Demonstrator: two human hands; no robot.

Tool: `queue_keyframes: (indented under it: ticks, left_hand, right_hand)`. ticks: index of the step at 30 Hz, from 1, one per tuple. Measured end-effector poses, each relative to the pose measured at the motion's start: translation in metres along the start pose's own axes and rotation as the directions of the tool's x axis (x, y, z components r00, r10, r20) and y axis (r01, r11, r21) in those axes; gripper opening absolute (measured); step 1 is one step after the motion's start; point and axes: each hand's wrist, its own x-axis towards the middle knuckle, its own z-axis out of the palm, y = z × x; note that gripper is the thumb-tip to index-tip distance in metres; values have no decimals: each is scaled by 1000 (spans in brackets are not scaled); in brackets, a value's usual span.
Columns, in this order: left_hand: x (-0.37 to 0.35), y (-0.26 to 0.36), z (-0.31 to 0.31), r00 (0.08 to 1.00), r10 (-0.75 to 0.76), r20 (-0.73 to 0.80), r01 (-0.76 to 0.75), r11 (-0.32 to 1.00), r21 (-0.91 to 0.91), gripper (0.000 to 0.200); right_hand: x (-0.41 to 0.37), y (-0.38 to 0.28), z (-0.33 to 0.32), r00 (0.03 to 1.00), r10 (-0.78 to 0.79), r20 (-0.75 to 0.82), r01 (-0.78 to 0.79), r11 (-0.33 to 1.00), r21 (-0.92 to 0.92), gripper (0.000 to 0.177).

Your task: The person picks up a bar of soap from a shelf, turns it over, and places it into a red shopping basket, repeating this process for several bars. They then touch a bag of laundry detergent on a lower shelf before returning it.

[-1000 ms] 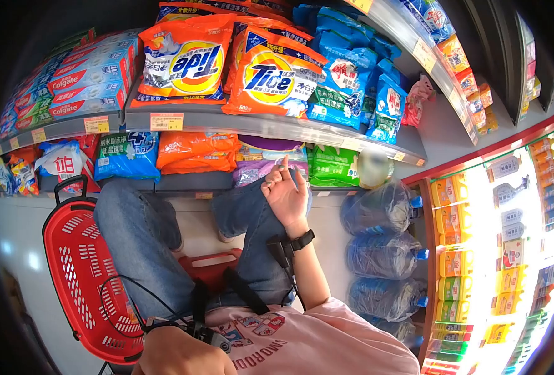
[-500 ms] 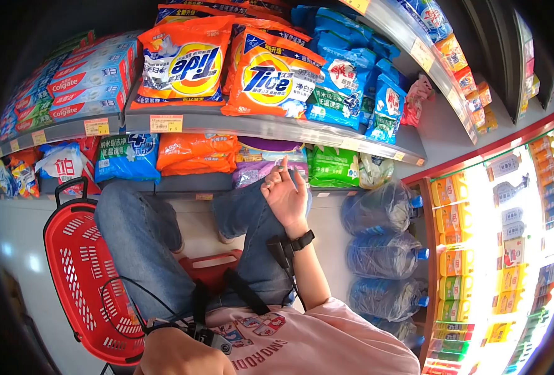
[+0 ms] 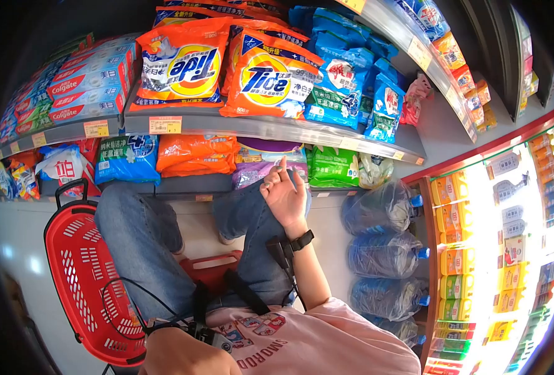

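I am seated in front of shop shelves, both knees in blue jeans. My right hand [image 3: 285, 196] rests on my right knee [image 3: 252, 212], palm up, fingers loosely curled and apart, holding nothing; a black strap sits on its wrist. My left hand [image 3: 180, 353] is at the bottom edge, close to my chest, near a small black device with cables; its fingers are hidden. Orange Tide detergent bags [image 3: 271, 78] lie on the shelf straight ahead, above my right hand.
A red shopping basket [image 3: 80, 275] stands at my left on the floor. A red stool [image 3: 211, 265] is under me. Blue detergent bags [image 3: 339, 87] and Colgate boxes [image 3: 86, 81] fill the shelves. Large water bottles in plastic [image 3: 383, 253] are stacked at the right.
My right hand stays on the knee. The view has shifted slightly; nothing was picked up or set down.
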Motion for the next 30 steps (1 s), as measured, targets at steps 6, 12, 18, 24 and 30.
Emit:
queue_keyframes:
  ticks: [6, 12, 18, 24, 30]
  left_hand:
    - [0, 0, 0, 1000, -1, -2, 1, 1000, -20, 60]
    - [1, 0, -1, 1000, 18, 5, -18, 1000, 2, 60]
    - [-1, 0, 2, 999, 29, -16, -29, 999, -21, 59]
    - [-3, -1, 3, 999, 46, -6, -46, 999, -20, 62]
    - [3, -1, -10, 978, -50, 204, 90, 977, -191, 66]
  right_hand:
    - [0, 0, 2, 1000, -7, -20, 7, 1000, -24, 41]
    - [0, 0, 3, 999, -12, -36, 11, 1000, -27, 40]
    - [0, 0, 4, 999, -12, -31, 12, 1000, -27, 40]
    - [-1, 0, 4, 999, -14, -37, 13, 1000, -27, 40]
    - [-1, 0, 1, 1000, -7, -4, 7, 1000, 1, 40]
